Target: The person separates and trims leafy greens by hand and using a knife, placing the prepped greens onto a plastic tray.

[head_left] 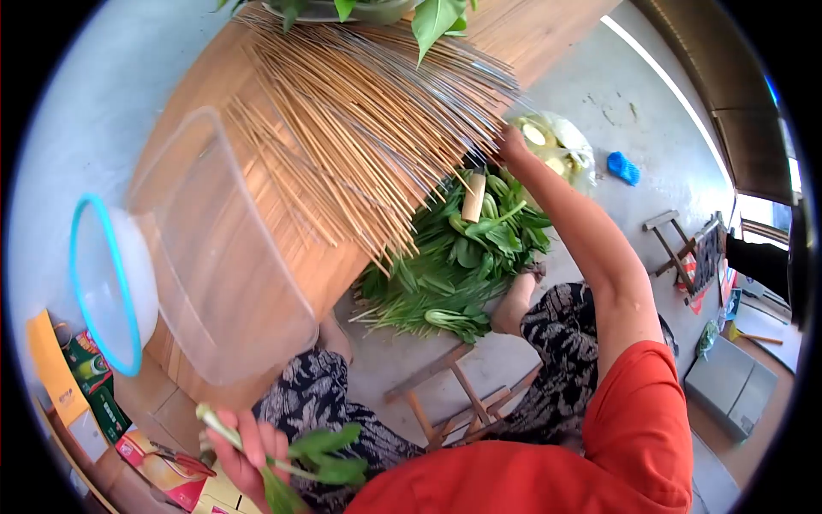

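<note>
My left hand point(244, 447), at the lower left, is closed around the pale stem of a leafy green vegetable point(330, 454), its leaves hanging to the right. My right arm reaches forward to the table edge. There, my right hand point(511, 146) has its fingers closed at the ends of the bamboo skewers point(368, 120); how many it grips is hidden. The skewers lie in a wide loose spread across the wooden table. Below the table edge is a heap of leafy greens point(471, 244) on the floor, with a light wooden handle point(473, 199) on top.
An empty clear plastic tub point(231, 283) stands on the wooden table point(193, 98), with a blue-rimmed basin point(141, 283) beside it. A bag of pale cut pieces point(569, 146) and a blue item point(623, 169) are on the floor. A folding stool point(685, 248) stands at right.
</note>
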The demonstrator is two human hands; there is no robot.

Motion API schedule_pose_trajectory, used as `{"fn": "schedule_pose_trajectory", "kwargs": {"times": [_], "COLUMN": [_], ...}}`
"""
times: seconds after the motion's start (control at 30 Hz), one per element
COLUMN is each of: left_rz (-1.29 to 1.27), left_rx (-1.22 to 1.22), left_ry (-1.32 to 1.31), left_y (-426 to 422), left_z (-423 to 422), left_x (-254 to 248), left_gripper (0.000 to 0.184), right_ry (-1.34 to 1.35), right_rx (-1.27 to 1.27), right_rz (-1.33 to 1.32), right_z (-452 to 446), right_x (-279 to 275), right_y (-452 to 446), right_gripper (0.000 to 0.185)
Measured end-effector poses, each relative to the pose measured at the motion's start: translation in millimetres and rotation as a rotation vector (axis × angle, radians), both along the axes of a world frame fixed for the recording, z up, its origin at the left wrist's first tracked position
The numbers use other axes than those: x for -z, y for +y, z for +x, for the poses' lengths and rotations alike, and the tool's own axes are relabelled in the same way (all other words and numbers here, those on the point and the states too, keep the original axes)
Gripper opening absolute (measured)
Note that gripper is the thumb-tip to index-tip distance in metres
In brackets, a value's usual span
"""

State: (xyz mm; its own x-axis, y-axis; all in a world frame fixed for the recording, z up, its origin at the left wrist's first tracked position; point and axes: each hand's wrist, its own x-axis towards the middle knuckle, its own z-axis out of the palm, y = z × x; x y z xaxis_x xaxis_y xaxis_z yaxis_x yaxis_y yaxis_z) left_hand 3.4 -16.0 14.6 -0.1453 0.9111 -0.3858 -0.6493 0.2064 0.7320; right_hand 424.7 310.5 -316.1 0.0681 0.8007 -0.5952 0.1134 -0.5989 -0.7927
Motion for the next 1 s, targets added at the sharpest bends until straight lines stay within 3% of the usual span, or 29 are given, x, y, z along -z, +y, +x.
{"fn": "schedule_pose_trajectory", "kwargs": {"times": [0.1,0.2,0.27,0.33,0.43,0.53,0.6,0.67,0.83,1.0], "left_rz": [0.016,0.049,0.047,-0.084,-0.068,0.016,0.041,0.059,-0.038,0.021], "left_rx": [-0.015,-0.022,-0.014,-0.065,0.022,0.158,0.144,0.137,0.085,0.02], "left_ry": [-0.025,-0.104,-0.005,0.168,0.34,0.25,0.175,0.202,0.354,0.488], "left_y": [-10,-17,-23,-29,-37,-55,-72,-86,-112,-133], "left_z": [-8,-18,-27,-26,-14,0,18,30,50,50], "left_x": [0,3,10,16,6,-2,0,3,-7,2], "left_gripper": [0.027,0.031,0.033,0.039,0.039,0.039,0.033,0.032,0.029,0.027], "right_ry": [-0.144,-0.134,-0.037,0.137,0.502,0.816,1.085,1.145,1.056,1.177], "right_rx": [0.138,0.21,0.234,0.306,0.346,0.5,0.275,0.257,0.206,0.216], "right_rz": [-0.14,-0.177,-0.179,-0.073,-0.045,-0.024,0.035,-0.042,-0.13,-0.162], "right_z": [9,21,30,22,25,-21,-10,-29,-55,-68], "right_x": [-45,-75,-94,-116,-111,-214,-208,-229,-250,-265], "right_y": [-46,-87,-113,-148,-175,-225,-249,-275,-325,-341], "right_gripper": [0.01,0.011,0.012,0.012,0.016,0.024,0.028,0.028,0.021,0.017]}}
